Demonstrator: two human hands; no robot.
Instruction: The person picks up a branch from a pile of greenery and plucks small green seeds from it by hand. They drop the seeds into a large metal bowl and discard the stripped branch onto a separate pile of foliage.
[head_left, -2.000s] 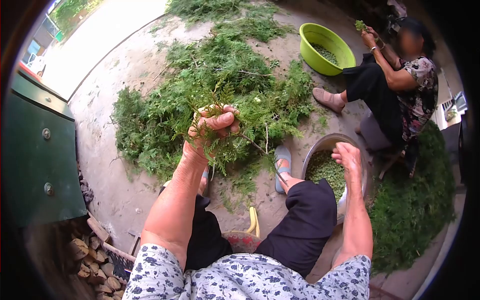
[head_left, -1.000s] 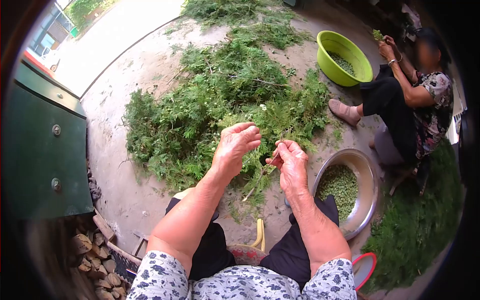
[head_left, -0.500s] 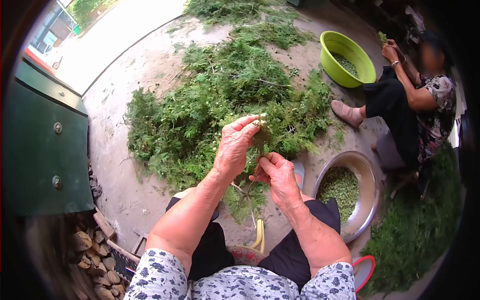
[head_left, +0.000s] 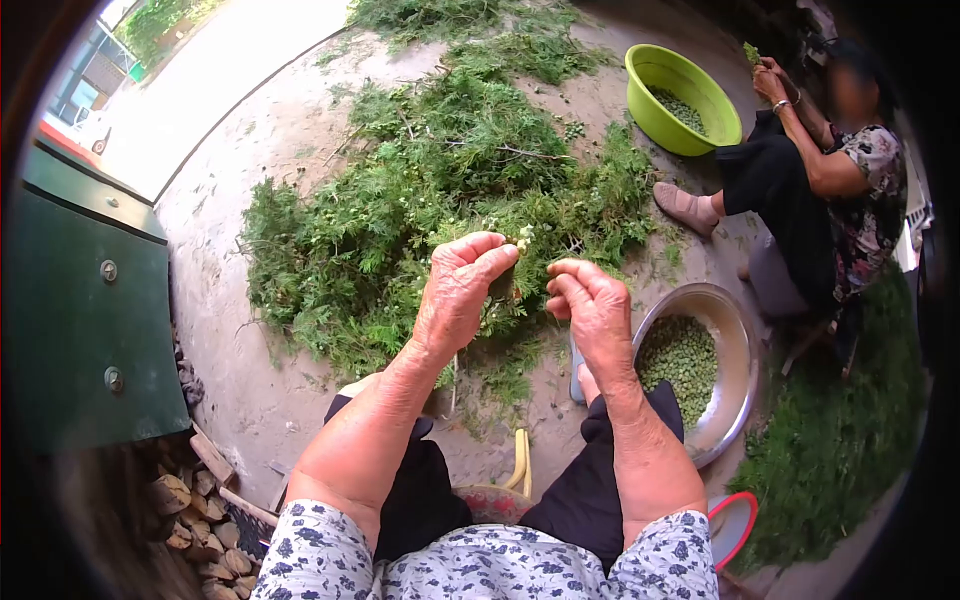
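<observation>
My left hand pinches a green sprig with pale seed cones at its tip, in front of the large heap of leafy branches. Just to its right, my right hand is raised with its fingers curled and thumb near the fingertips; whatever it may hold is too small to make out. A gap separates the two hands. Below and right of my right hand, a metal basin holds many green cones.
A lime green basin with cones lies at the upper right beside a seated person holding a sprig. More greenery is at the lower right. Split firewood and a green metal door stand at left.
My right hand has moved up and right, away from my left hand, and no longer touches the sprig. The view has shifted slightly. The other person's hands remain raised.
</observation>
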